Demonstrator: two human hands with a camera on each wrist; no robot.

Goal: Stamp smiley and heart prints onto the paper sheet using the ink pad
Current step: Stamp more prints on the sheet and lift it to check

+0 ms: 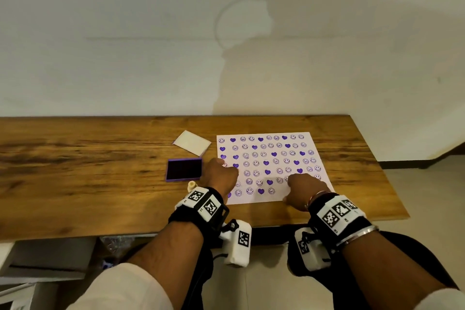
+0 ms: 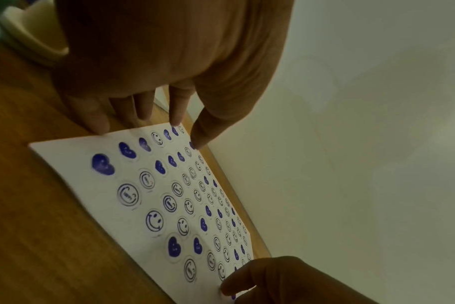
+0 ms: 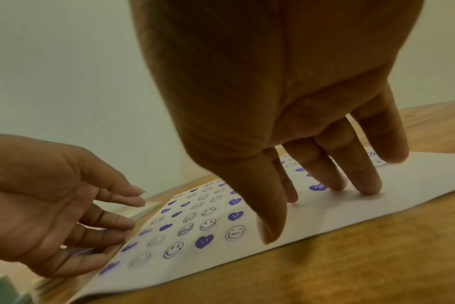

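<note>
A white paper sheet [image 1: 276,156] covered with purple smiley and heart prints lies on the wooden table [image 1: 88,178]. My left hand [image 1: 220,173] rests with straight fingers [image 2: 177,115] on the sheet's left edge [image 2: 91,195]. My right hand [image 1: 305,187] presses its straight fingertips [image 3: 369,185] onto the sheet's near right part [image 3: 312,216]. Neither hand holds a stamp. A cream stamp [image 1: 191,185] stands on the table just left of my left wrist, also seen as a cream stamp [image 2: 31,35] in the left wrist view. The open purple ink pad [image 1: 184,169] sits left of the sheet.
The ink pad's pale lid [image 1: 192,142] lies behind the pad, near the sheet's far left corner. A wall runs along the table's back edge. The table's right edge [image 1: 392,184] ends close to the sheet, with floor beyond.
</note>
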